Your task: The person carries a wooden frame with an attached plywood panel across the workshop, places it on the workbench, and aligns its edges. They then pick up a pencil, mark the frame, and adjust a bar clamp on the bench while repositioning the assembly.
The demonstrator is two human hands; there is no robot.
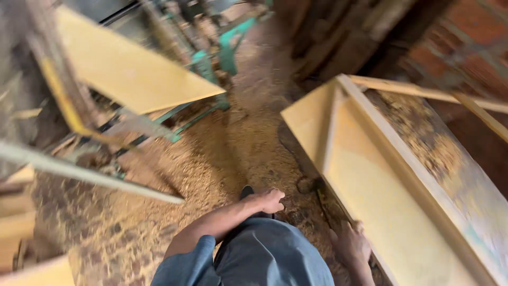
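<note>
The view is tipped steeply down over a sawdust-covered floor (222, 159), and the picture is blurred by motion. The left hand (267, 201) is seen loosely curled in front of the body, above a dark shoe (246, 191); nothing is held in it, the fingers being bent inward but closed on no object. The right hand (350, 242) is laid against the lower edge of a large pale wooden panel (370, 196), which stands tilted on the floor to the right (a raised rim is seen along its upper side). Whether the right grip is actually closed around that edge cannot be told, since the fingertips are hidden behind the wood. Blue-grey trousers (270, 259) fill the bottom middle of the view.

Further off, a second pale board (127, 69) is seen slanting at upper left, resting near a green metal machine frame (217, 58). A thin light strip of wood (90, 175) is stretched across the left side. Brick wall (455, 47) is glimpsed at upper right, with dark timber stacked beside it.
</note>
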